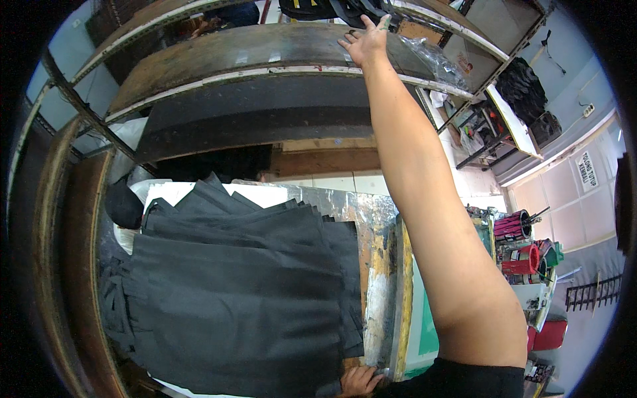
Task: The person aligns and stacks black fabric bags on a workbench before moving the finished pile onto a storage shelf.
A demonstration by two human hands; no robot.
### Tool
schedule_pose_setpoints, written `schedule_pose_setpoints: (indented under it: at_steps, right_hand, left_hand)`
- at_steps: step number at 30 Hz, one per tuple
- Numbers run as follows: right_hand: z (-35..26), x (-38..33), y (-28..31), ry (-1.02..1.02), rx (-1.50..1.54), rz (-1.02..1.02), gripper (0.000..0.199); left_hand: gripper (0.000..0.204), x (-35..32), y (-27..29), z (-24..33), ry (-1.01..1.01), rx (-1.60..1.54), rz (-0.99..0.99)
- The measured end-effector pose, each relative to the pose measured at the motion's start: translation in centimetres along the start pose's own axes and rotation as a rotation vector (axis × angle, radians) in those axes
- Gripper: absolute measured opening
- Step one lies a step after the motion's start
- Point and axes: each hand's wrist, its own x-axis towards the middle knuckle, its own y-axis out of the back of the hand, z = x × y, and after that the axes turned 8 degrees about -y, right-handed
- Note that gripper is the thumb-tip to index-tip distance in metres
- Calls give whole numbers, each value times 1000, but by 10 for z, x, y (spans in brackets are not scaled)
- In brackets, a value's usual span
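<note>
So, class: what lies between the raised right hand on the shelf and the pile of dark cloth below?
In the head view, between right hand and dark cloth pile lie the shelf's white-painted front edge and a dark gap beneath it.

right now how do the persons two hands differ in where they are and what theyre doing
The right hand is raised on a fully stretched arm to the upper wooden shelf, fingers spread open and holding nothing. The left hand stays low at the near edge of the worktable, fingers curled beside the stack of dark fabric pieces; only part of it shows. Both are bare.

Left hand (360, 381) cut off by lower edge, grip unclear.
</note>
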Motion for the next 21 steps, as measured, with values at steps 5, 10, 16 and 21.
schedule_pose_setpoints:
  at_steps: [5, 10, 16, 21]
  right_hand:
    - [-3, 30, 16, 89, 48, -68, 100]
    - [-10, 59, 44, 306, 345, -52, 57]
    - [3, 11, 11, 337, 477, 80, 47]
    - [9, -1, 17, 244, 630, 97, 77]
  left_hand:
    - [41, -8, -6, 2, -8, 67, 18]
    - [42, -5, 2, -1, -23, -9, -18]
    - [48, -3, -6, 1, 14, 35, 6]
    - [48, 3, 5, 6, 48, 59, -25]
